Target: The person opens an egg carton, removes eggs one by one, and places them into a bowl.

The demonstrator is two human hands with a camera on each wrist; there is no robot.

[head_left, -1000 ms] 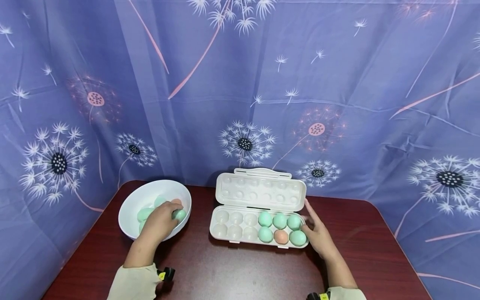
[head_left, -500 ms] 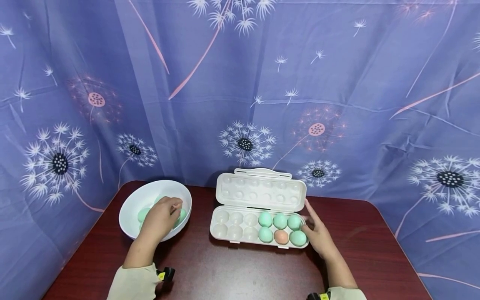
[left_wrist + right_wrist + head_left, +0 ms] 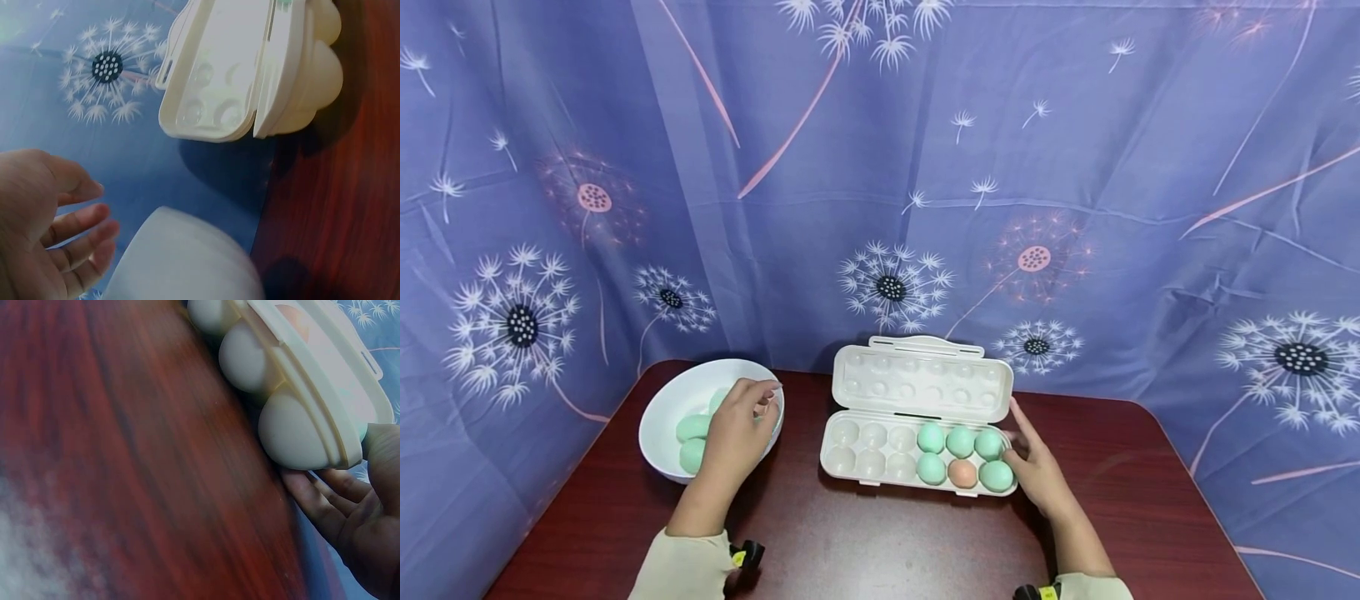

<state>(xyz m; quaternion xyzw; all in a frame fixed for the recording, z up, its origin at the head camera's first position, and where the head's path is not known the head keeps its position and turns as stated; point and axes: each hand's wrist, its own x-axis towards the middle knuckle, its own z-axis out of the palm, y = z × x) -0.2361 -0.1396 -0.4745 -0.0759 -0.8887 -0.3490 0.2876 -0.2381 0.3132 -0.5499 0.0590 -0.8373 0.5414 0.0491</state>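
Note:
Over the right side of the white bowl (image 3: pixel 658 421), my left hand (image 3: pixel 739 429) has loosely bent fingers. In the left wrist view nothing shows between that hand's thumb and fingers, and the bowl's outer wall (image 3: pixel 187 262) is beside it. Several green eggs (image 3: pixel 692 427) lie in the bowl, partly covered by the hand. My right hand (image 3: pixel 1041 477) holds the right end of the white egg carton (image 3: pixel 921 398), thumb at the rim and fingers below in the right wrist view. The carton's right half bears several green eggs (image 3: pixel 960 442) and one orange egg (image 3: pixel 962 474).
The carton's lid stands raised at the back, and its left-half cups (image 3: pixel 870 461) show no eggs. Beneath everything is a dark red wooden table (image 3: pixel 865 542). Close behind its far edge hangs a blue dandelion-print cloth (image 3: pixel 820 275).
My left hand has risen slightly and shifted right, toward the bowl's right rim, uncovering more green eggs on the left. My right hand and the carton have stayed in place.

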